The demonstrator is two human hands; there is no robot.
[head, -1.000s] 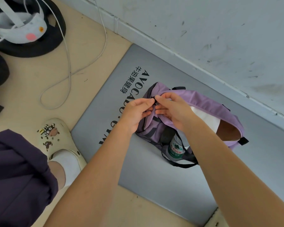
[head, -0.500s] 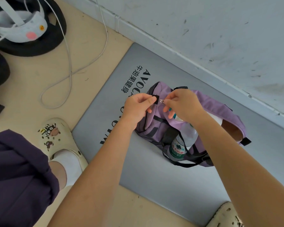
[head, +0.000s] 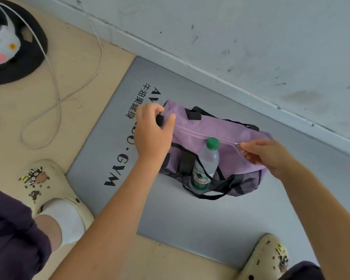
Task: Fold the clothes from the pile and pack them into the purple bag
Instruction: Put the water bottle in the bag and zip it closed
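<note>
Head view, grip: the bag [head: 216,128] end tab is pinched by the left hand [head: 153,131]; the zip pull [head: 238,145] is pinched by the right hand [head: 269,155].
Head view, risk: fabric could be caught in the zip if the bag is let slack.
Head view, position: the bag is stretched between both grips on the mat [head: 190,215], its bottle [head: 205,165] just below the zip line.
</note>
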